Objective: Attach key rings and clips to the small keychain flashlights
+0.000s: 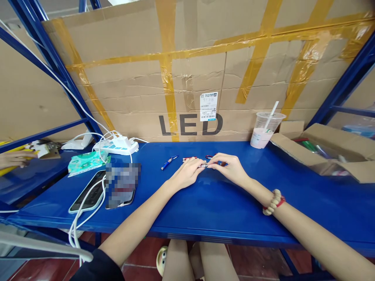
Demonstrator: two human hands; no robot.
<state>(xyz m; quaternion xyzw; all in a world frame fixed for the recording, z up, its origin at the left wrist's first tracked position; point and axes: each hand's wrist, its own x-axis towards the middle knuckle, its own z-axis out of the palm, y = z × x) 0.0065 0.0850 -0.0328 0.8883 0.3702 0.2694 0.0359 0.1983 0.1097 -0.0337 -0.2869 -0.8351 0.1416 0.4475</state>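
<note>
My left hand (190, 170) and my right hand (229, 166) meet over the blue table (205, 210), both with fingers pinched. Between their fingertips is a small silvery cylindrical piece (203, 166), gripped from both sides. Its exact kind is too small to tell. Just behind my left fingers lies a red thing (187, 159), mostly covered by the hand. A red loop (209, 157) shows beside my right fingertips. To the left, apart from both hands, lies a slim blue penlight-like tube (169, 162) with a metal clasp at one end.
Two phones (88, 191) with white cables and a green wipes pack (88, 162) lie on the left, near a white power strip (125, 146). A lidded cup with a straw (262, 134) and an open carton (319, 150) stand right. Another person's hand (13, 160) shows far left.
</note>
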